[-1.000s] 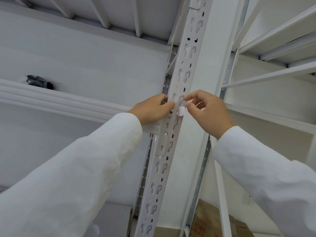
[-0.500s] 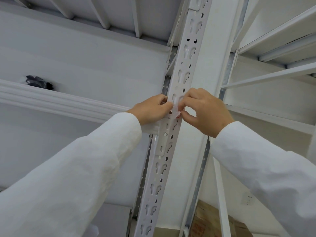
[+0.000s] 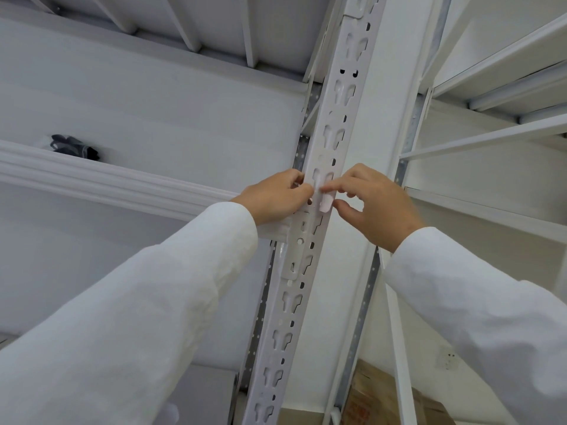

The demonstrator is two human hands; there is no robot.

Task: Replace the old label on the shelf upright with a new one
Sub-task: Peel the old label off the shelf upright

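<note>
A white slotted shelf upright [image 3: 310, 265] runs from bottom centre to the top of the head view. A small white label [image 3: 324, 199] lies on its face at hand height, its lower end curling off slightly. My left hand [image 3: 276, 196] rests against the upright's left edge, fingertips touching the label's left side. My right hand [image 3: 372, 204] is on the right; its index fingertip presses on the label, with the thumb apart just below and to the right. Both arms are in white sleeves.
A white shelf beam [image 3: 107, 182] joins the upright from the left, with a dark object [image 3: 75, 147] lying on that shelf. More white shelves [image 3: 497, 87] stand to the right. Brown cardboard [image 3: 380, 394] is on the floor below.
My right hand, which pinched the loose label beside the upright, moved it onto the upright's face and now presses it with the index finger, thumb released. The left hand stayed put.
</note>
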